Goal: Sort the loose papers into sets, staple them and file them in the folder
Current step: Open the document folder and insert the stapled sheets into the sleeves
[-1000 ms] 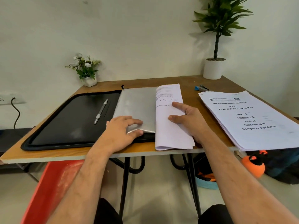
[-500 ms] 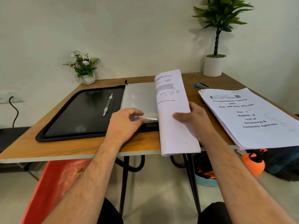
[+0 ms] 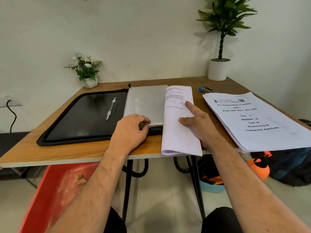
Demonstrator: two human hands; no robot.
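Note:
A black folder (image 3: 80, 118) lies open on the wooden table (image 3: 70, 153), a metal clip (image 3: 111, 108) on its left flap. Clear plastic sleeves (image 3: 144, 101) lie on its right half. My left hand (image 3: 129, 130) pinches the near edge of those sleeves. A folded set of white papers (image 3: 178, 132) lies beside the sleeves and overhangs the table's front edge. My right hand (image 3: 200, 121) holds this set, thumb and forefinger on top. A thick stack of printed papers (image 3: 259, 120) lies at the right. A blue stapler (image 3: 206, 89) sits behind it.
A small flower pot (image 3: 87, 71) stands at the back left and a tall potted plant (image 3: 220, 47) at the back right. Below the table are a red bin (image 3: 55, 190), black table legs, an orange object (image 3: 259, 167) and dark bags.
The folded paper set was lifted and tilted up half a second ago, then laid back flat beside the sleeves. My left hand kept its pinch on the sleeve edge.

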